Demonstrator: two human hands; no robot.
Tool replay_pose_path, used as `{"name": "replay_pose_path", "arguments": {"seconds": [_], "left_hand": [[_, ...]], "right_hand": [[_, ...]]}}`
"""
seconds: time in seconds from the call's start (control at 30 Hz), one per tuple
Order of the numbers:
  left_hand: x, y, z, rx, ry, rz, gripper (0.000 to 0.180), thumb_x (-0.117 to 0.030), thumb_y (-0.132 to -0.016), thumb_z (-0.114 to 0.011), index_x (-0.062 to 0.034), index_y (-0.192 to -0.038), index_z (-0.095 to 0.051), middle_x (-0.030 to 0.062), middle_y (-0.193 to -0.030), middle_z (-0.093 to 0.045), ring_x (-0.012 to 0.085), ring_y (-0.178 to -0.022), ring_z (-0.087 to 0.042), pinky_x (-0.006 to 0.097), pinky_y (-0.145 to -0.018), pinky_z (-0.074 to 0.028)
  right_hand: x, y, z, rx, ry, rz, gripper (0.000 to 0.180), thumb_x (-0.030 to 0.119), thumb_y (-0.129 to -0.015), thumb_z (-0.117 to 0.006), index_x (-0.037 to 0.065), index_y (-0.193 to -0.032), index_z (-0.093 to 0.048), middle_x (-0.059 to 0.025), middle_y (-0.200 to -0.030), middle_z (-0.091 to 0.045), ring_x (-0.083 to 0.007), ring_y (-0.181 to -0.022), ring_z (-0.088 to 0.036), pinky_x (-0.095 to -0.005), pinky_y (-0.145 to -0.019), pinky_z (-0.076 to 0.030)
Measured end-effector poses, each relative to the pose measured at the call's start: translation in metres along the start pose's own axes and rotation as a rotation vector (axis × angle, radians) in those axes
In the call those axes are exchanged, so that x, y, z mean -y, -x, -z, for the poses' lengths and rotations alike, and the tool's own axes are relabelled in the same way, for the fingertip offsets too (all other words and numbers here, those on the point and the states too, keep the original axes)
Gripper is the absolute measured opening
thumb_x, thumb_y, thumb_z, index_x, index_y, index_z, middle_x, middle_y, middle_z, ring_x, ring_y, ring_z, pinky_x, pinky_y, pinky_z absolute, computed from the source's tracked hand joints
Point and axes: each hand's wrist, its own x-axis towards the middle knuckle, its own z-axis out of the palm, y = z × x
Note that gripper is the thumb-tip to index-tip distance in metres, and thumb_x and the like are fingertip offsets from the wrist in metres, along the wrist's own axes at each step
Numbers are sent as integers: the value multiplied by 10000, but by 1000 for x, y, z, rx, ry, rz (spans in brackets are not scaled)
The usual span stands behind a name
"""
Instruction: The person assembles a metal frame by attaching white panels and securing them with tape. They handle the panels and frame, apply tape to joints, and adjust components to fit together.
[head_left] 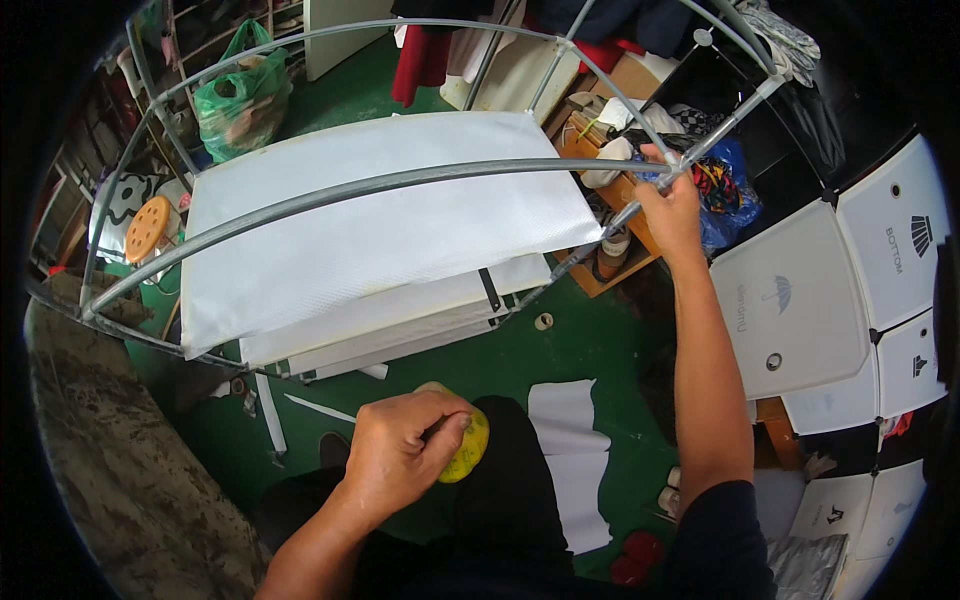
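Note:
My left hand (400, 435) is closed round a yellow roll of tape (467, 450), held above my dark-trousered leg. At the upper right, my right hand (670, 205) grips a grey metal tube frame (430, 175) near a corner joint, where several tubes meet. White sheets (390, 215) with a faint texture are fixed in layers across the frame like shelves. The top one spans most of its width, and lower sheets (400, 310) show under its near edge. Black strips (490, 288) run at the right end of the lower layers. My right palm is partly hidden behind the tube.
White sheet pieces (570, 450) lie on the green floor (480, 360) near my leg. A camouflage cloth (120, 420) covers something at left. Printed white cube panels (790, 300) stand at right. Behind are a green plastic bag (243, 95), an orange stool (148, 230) and a wooden shoe rack (610, 265).

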Motion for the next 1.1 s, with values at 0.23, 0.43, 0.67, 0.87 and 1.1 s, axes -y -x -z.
{"name": "replay_pose_path", "arguments": {"seconds": [0.23,0.43,0.67,0.87,1.1], "left_hand": [[-2,-3,1,8,-19,-26,97,-25,-868,-680,17,-948,-717,141,-828,-714,202,-691,-689,297,-631,-525],[0,-2,4,-7,-21,-25,98,-26,-869,-679,17,-949,-716,145,-834,-716,212,-691,-693,301,-632,-528],[1,0,4,4,-28,-2,97,-27,-874,-673,18,-950,-715,145,-835,-716,207,-687,-689,300,-629,-523],[-3,-3,2,-4,-41,19,71,-39,-853,-686,3,-902,-716,128,-845,-728,273,-709,-714,322,-620,-553],[-3,-6,-1,-12,-62,29,67,-36,-859,-685,5,-904,-714,140,-817,-711,272,-684,-702,318,-605,-538]], "right_hand": [[-6,-16,23,321,-114,-200,235,39,-877,-628,59,-1099,-702,-78,-1274,-620,-154,-1122,-592,-308,-999,-446],[5,-12,33,462,-15,-195,213,114,-868,-678,29,-1062,-706,-62,-1156,-681,-131,-979,-617,-306,-919,-480],[-7,-16,55,452,-42,-258,222,108,-921,-632,54,-1121,-710,-47,-1136,-704,-122,-994,-639,-287,-910,-493],[-23,4,36,254,-264,-341,216,189,-1015,-582,49,-1167,-643,-75,-1105,-718,-133,-883,-689,-266,-745,-559],[-32,25,22,89,-351,-316,174,189,-1053,-525,31,-1117,-559,-130,-1088,-706,-176,-847,-706,-277,-709,-588]]}}
